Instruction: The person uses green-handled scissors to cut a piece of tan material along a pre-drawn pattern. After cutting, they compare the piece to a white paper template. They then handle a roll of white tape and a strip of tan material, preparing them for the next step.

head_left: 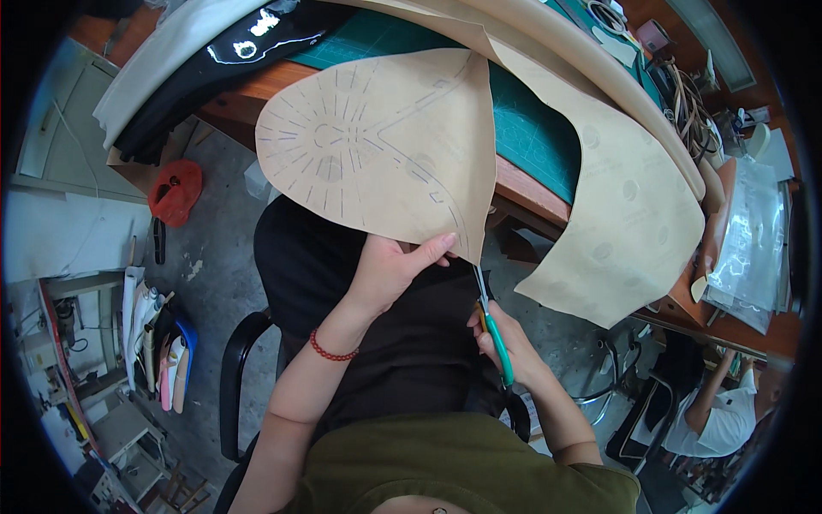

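Observation:
A large piece of tan leather, rounded at its left end, is marked with blue lines that fan out in dashes and branch in two long strokes. My left hand pinches its lower edge, thumb on top and fingers underneath. In my right hand is a pair of green-handled scissors, blades pointing up at the leather's lower right corner. Whether the blades are apart is too small to tell. To the right, a wide tan sheet with a curved cut edge hangs over the table's edge.
A green cutting mat lies on the wooden table, under a long tan roll. Glossy black material drapes at the left end. Clear plastic bags lie at right. Another person sits at lower right. A red bag is on the left.

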`<state>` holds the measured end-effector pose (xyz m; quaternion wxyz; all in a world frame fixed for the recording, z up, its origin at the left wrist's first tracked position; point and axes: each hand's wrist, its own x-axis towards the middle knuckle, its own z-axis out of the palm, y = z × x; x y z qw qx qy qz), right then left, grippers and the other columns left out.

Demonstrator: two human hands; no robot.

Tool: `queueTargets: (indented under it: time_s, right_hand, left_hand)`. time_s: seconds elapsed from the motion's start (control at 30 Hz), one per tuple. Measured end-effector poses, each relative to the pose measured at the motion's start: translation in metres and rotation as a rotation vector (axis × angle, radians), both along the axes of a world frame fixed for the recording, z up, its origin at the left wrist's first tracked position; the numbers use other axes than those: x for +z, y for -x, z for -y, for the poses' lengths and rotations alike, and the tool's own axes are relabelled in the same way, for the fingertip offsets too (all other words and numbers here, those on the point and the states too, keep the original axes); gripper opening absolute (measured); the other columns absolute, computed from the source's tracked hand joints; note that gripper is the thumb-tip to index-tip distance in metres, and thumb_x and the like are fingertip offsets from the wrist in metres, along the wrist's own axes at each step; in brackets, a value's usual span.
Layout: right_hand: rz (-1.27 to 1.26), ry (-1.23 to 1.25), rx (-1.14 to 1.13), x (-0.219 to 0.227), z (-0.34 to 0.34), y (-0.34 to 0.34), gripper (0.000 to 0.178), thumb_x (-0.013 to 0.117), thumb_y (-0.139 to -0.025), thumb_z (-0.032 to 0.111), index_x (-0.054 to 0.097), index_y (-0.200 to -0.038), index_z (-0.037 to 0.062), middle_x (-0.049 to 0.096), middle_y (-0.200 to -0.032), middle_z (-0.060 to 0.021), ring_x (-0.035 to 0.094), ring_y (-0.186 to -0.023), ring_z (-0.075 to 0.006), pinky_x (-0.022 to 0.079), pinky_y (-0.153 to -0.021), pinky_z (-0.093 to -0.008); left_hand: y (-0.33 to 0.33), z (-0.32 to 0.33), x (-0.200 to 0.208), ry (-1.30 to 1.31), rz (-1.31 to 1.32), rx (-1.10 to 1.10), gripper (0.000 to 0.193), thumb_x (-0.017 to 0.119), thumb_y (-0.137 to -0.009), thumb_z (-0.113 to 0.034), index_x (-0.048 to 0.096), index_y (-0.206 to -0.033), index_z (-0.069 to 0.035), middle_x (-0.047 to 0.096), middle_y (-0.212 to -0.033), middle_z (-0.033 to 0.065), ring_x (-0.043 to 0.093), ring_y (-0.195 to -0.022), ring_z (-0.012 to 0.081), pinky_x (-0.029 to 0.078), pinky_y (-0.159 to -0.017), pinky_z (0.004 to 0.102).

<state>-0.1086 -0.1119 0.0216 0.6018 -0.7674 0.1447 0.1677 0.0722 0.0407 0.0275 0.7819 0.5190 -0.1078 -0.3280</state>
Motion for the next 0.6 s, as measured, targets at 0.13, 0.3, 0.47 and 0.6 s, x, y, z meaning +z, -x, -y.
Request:
queueTargets:
  time_s: [0.13,0.3,0.47,0.6]
  right_hand:
    - [0.047,0.094,0.04,-0.002,-0.006,0.009,0.043,0.063,-0.085,0.04,0.049,-0.101,0.0022,0.05,-0.085,-0.0141,0.054,-0.081,-0.0328,0.044,-0.073,-0.0378]
    - [0.092,0.006,-0.049,-0.001,-0.009,-0.004,0.042,0.06,-0.088,0.041,0.05,-0.099,0.0022,0.05,-0.082,-0.0107,0.056,-0.072,-0.0235,0.046,-0.066,-0.0337]
    - [0.08,-0.267,-0.115,-0.006,-0.011,-0.007,0.043,0.051,-0.095,0.045,0.05,-0.097,0.0017,0.05,-0.075,-0.0059,0.052,-0.059,-0.012,0.046,-0.054,-0.0257]
    - [0.118,-0.303,-0.129,-0.007,-0.013,-0.007,0.045,0.049,-0.095,0.046,0.049,-0.096,0.0012,0.048,-0.07,-0.0045,0.051,-0.059,-0.0115,0.046,-0.055,-0.0257]
  left_hand:
    - [-0.004,0.0,-0.004,-0.04,0.101,0.039,0.027,0.067,-0.086,-0.003,0.057,-0.11,0.002,0.065,-0.099,0.0089,0.064,-0.088,0.015,0.055,-0.066,0.0268]
    - [0.006,0.005,-0.005,-0.029,0.076,0.081,0.022,0.067,-0.087,-0.003,0.06,-0.107,0.004,0.066,-0.096,0.0085,0.064,-0.082,0.0125,0.055,-0.069,0.0253]
    - [0.007,0.005,-0.004,0.053,-0.085,-0.017,0.023,0.066,-0.088,-0.001,0.06,-0.108,0.005,0.067,-0.098,0.0112,0.067,-0.088,0.0173,0.058,-0.075,0.0285]
    - [0.007,0.008,-0.003,0.029,-0.068,-0.043,0.023,0.066,-0.087,0.0,0.06,-0.109,0.005,0.067,-0.099,0.0123,0.067,-0.087,0.0178,0.058,-0.075,0.0292]
